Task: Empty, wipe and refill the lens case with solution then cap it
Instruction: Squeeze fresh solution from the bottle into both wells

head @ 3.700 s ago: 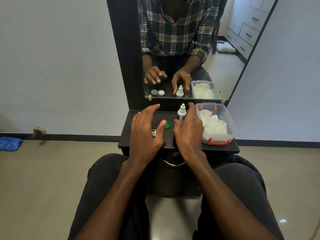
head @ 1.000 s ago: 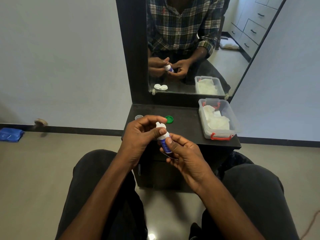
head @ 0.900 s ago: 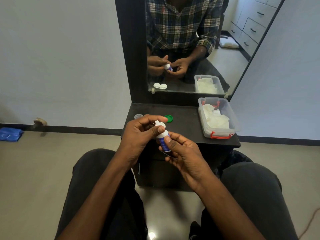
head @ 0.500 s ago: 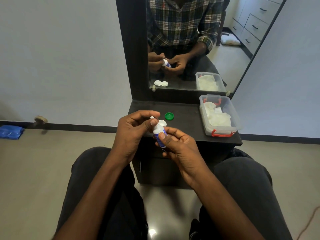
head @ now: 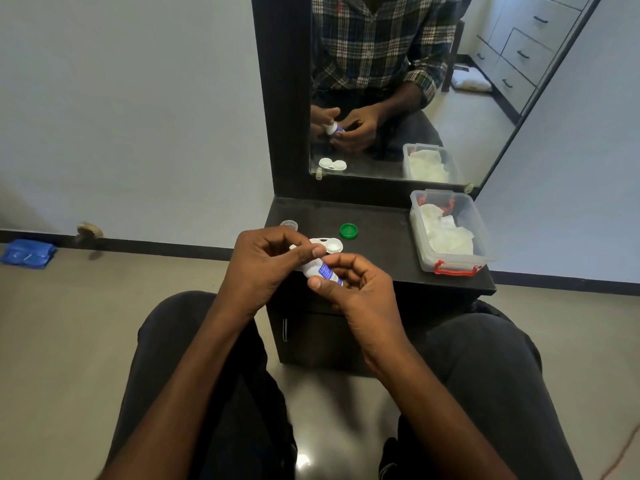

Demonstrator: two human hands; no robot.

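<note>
Both hands now hold the solution bottle [head: 320, 270] at the centre of the frame, lifted off the worktop [head: 381, 237], where it stood upright a few seconds ago between the spread hands. Over the last second it has tipped further over. The right hand [head: 356, 289] grasps its blue-labelled body between thumb and fingers, and the left hand [head: 266, 263] is clenched round the white cap end, whose tip is hidden by the fingers. That suggests the cap is being twisted off, so refilling is about to begin; whether the cap is loose yet cannot be told.

The bottle's long axis runs diagonally, from the lower right, at the right thumb, up to the upper left inside the left hand, so its nozzle points toward the upper left.

The lens case [head: 327, 244] lies flat on the worktop just above the hands, partly covered by the left fingers, with both wells uncapped. A green cap [head: 348, 231] sits to its right, a clear cap [head: 289, 224] to its left, both apart from it. The tissue box [head: 420, 237] stands at the worktop's right edge.
</note>
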